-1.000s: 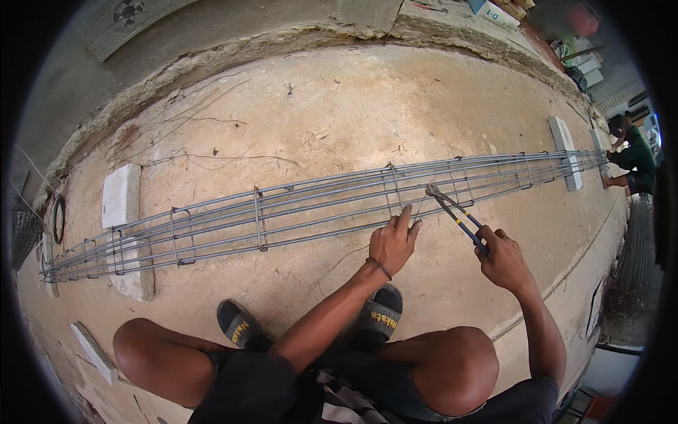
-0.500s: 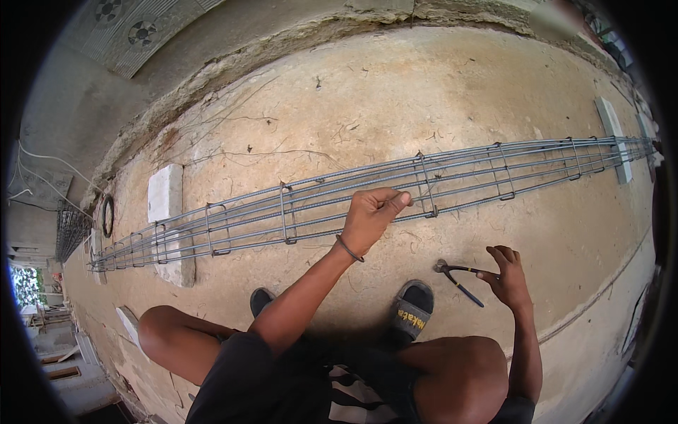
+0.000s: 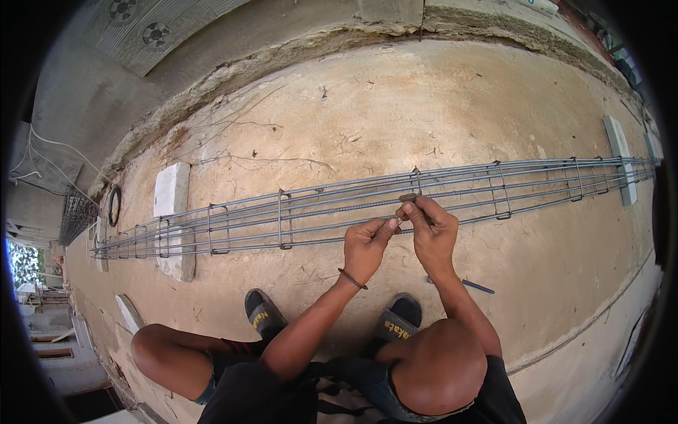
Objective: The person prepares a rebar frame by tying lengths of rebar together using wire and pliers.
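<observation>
A long cage of steel rebar [image 3: 325, 208] with square stirrups runs across the view in front of me. My left hand [image 3: 364, 247] pinches thumb and finger together at the cage's near bars. Against its fingertips my right hand [image 3: 434, 233] is closed in a pinch too, next to a stirrup. Whatever lies between the fingers is too small to make out. Beyond my right forearm, a pair of pincers [image 3: 478, 286] lies on the floor; only a dark handle shows plainly, the rest being covered by the arm.
A white block [image 3: 174, 187] props the cage at left, and another pale block [image 3: 616, 138] does so at right. A black coil [image 3: 114, 205] lies past the left end. Wire scraps litter the concrete floor [image 3: 339, 106]. My sandalled feet stand close to the cage.
My right hand has left its place beside the pincers and come up to the cage, closing beside the left hand. The left hand remains pinched and appears slightly lower.
</observation>
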{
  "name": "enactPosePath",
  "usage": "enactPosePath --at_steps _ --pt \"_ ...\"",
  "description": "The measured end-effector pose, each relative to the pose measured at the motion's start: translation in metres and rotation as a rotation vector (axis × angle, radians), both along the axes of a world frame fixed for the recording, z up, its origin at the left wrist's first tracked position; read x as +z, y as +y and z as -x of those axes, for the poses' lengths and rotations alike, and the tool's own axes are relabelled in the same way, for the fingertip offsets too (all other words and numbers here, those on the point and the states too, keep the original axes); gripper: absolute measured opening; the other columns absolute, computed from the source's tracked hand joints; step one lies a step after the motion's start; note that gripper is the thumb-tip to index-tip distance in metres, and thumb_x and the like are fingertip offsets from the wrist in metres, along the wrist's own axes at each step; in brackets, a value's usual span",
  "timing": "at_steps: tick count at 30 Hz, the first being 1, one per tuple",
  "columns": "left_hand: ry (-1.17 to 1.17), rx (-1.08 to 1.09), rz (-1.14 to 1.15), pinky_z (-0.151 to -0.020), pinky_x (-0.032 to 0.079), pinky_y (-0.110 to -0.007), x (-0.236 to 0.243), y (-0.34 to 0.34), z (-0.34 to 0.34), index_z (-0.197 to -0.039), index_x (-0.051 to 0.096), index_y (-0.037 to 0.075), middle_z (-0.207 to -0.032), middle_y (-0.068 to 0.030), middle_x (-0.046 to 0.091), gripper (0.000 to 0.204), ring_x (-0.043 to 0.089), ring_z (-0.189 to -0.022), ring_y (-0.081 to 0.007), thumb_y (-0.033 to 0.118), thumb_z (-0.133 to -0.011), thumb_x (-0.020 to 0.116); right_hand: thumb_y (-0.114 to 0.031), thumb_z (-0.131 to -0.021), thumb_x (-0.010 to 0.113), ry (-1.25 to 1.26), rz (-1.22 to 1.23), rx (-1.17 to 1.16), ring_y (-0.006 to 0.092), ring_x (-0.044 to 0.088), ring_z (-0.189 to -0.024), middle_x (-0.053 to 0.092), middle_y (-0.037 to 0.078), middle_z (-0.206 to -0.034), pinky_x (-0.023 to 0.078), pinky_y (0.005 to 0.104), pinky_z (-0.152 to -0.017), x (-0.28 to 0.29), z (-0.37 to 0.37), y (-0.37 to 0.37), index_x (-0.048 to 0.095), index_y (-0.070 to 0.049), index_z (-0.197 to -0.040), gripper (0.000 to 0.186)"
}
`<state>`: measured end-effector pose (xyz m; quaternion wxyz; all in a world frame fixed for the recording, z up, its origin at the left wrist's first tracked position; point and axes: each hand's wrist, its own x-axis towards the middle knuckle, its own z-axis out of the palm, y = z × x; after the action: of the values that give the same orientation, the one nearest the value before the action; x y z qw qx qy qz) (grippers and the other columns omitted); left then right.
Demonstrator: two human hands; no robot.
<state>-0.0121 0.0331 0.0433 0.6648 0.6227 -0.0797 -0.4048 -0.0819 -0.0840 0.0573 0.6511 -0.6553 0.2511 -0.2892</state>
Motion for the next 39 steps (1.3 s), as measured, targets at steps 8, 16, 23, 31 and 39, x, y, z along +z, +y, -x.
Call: enactPosePath --at_steps 8,16,23,31,39 --pt "0.435 -0.030 0.327 -0.041 0.019 -0.024 0.028 0.026 -0.005 -0.079 0.064 -0.002 -0.050 0.0051 0.037 0.046 0.025 -0.043 -0.0038 0.034 -0.105 0.050 -0.012 -0.094 0.067 -0.115 -0.484 0.127 0.0146 0.062 -0.069 0.068 0.009 -0.076 0.052 0.0261 -0.065 0.044 -0.046 -0.032 0.069 0.007 -0.100 0.020" --pt "0.120 0.142 0.358 -0.044 0.026 -0.023 0.027 0.039 -0.022 -0.085 0.061 0.001 -0.056 0.0025 0.042 0.042 0.031 -0.047 -0.0042 0.034 -0.106 0.046 -0.015 -0.098 0.061 0.058 -0.012 0.369 0.0114 0.061 -0.082 0.069 0.009 -0.089 0.051 0.0256 -0.070 0.093 -0.092 0.019 0.065 0.003 -0.114 0.024" --pt "-0.170 -0.012 0.339 -0.078 0.053 -0.032 0.027 0.072 -0.047 -0.109 0.064 -0.002 -0.093 -0.0073 0.068 0.038 0.064 -0.085 -0.0146 0.032 -0.106 0.048 -0.014 -0.100 0.056 0.493 -0.065 0.497 0.0097 0.058 -0.074 0.060 0.003 -0.078 0.053 0.0285 -0.074 0.120 -0.113 0.064 0.064 0.001 -0.105 0.018" --pt "-1.011 -0.844 -0.503 -0.073 0.056 -0.035 0.030 0.209 -0.258 -0.097 0.074 0.001 -0.087 -0.0167 0.073 0.022 0.072 -0.079 -0.0261 0.019 -0.086 0.068 -0.008 -0.086 0.060 0.745 0.855 0.859 0.0395 0.065 -0.083 0.068 0.019 -0.084 0.050 0.0474 -0.073 0.001 -0.069 0.082 0.070 -0.002 -0.086 0.011" --pt "-0.866 -0.681 -0.430 -0.073 0.055 -0.032 -0.039 0.221 -0.283 -0.098 0.074 0.000 -0.088 -0.0167 0.074 0.023 0.072 -0.080 -0.0219 0.019 -0.085 0.071 -0.009 -0.077 0.063 0.859 0.931 0.627 0.0401 0.067 -0.076 0.068 0.021 -0.077 0.053 0.0497 -0.071 -0.030 -0.109 0.133 0.069 -0.004 -0.075 0.008"
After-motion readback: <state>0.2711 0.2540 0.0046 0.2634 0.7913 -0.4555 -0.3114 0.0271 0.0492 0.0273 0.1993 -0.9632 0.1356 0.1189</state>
